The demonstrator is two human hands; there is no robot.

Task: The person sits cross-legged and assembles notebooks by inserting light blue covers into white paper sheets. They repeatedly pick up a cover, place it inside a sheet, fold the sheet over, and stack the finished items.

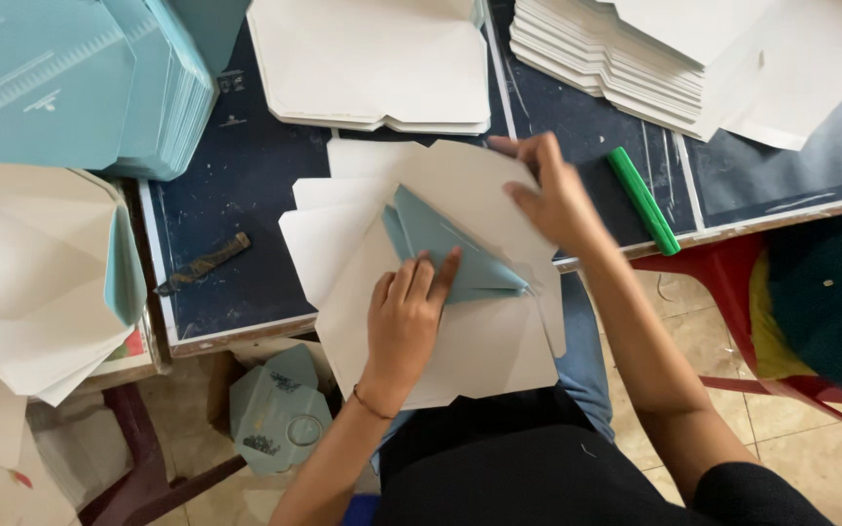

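White card blank with a teal flap lies under your left hand, fingers together and flat; your right hand pinches its edge.

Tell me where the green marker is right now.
In the head view the green marker lies slantwise on the dark table, just right of the right hand and below the white card stack.

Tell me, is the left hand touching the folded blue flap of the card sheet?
Touching. The head view shows the left hand lying flat on the card sheet, fingertips pressing the edge of its folded blue flap.
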